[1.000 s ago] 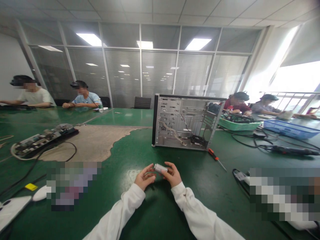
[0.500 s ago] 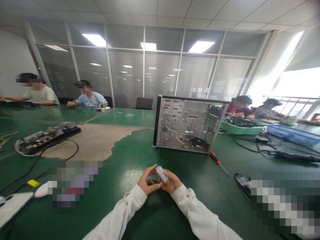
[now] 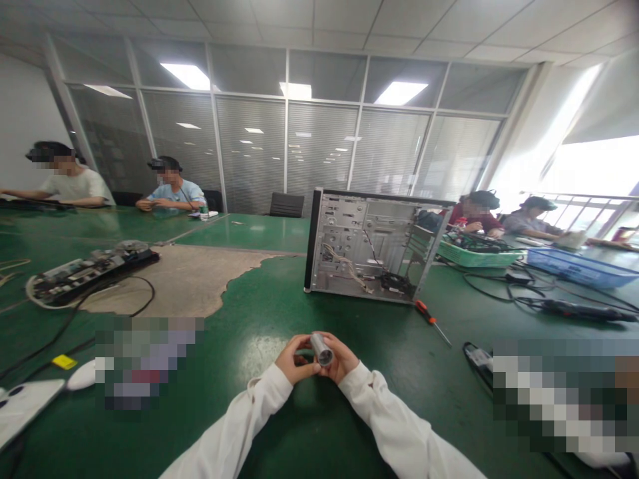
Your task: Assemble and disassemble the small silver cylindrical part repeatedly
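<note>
Between my two hands, low in the middle of the view, is a small silver-grey cylinder (image 3: 322, 350). Its round end, darker inside its rim, is turned partly toward me. My left hand (image 3: 295, 359) is curled with finger and thumb at the cylinder's left side. From the right, the fingers of my right hand (image 3: 341, 355) wrap round it. Both hands are held over the green table (image 3: 269, 412). Farther off stands an open computer case (image 3: 369, 246), with cables and a black fan inside.
A screwdriver (image 3: 432, 322) with an orange-and-black handle lies by the case. At right are a green basket (image 3: 482, 258), a blue basket (image 3: 582, 265) and black cables. A circuit assembly (image 3: 94, 271) and a white mouse (image 3: 82, 378) lie at left. Several people sit around the table.
The cylinder has been turned in my hands, so its round end now shows. My hands stay in nearly the same place. The whole view has shifted slightly.
</note>
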Available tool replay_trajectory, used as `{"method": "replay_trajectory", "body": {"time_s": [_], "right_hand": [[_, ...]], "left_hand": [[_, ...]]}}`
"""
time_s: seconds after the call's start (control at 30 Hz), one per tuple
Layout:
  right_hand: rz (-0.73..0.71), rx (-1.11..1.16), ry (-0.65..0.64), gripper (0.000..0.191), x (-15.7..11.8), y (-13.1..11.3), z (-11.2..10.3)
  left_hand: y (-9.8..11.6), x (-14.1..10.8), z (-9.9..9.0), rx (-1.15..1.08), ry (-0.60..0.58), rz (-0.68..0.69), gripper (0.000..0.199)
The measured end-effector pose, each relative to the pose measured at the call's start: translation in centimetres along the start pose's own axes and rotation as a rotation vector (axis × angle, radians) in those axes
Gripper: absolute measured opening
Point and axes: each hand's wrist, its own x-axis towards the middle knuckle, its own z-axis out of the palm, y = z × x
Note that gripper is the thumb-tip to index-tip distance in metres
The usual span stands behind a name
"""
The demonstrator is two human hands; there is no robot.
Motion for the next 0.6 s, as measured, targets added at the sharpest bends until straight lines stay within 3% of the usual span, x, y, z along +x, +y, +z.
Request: {"method": "replay_trajectory", "body": {"time_s": [0.23, 0.47, 0.6], "right_hand": [[0.079, 0.042, 0.042, 0.034, 0.2, 0.1, -0.3], [0.205, 0.144, 0.062, 0.032, 0.3, -0.3, -0.5], [0.236, 0.158, 0.076, 0.034, 0.4, -0.4, -0.7]], "left_hand": [[-0.9, 0.2, 0.3, -0.072, 0.091, -0.065, 0.044], [0.2, 0.2, 0.3, -0.007, 0.084, -0.083, 0.035], [0.9, -0.2, 1.0, 0.062, 0.174, -0.031, 0.039]]}}
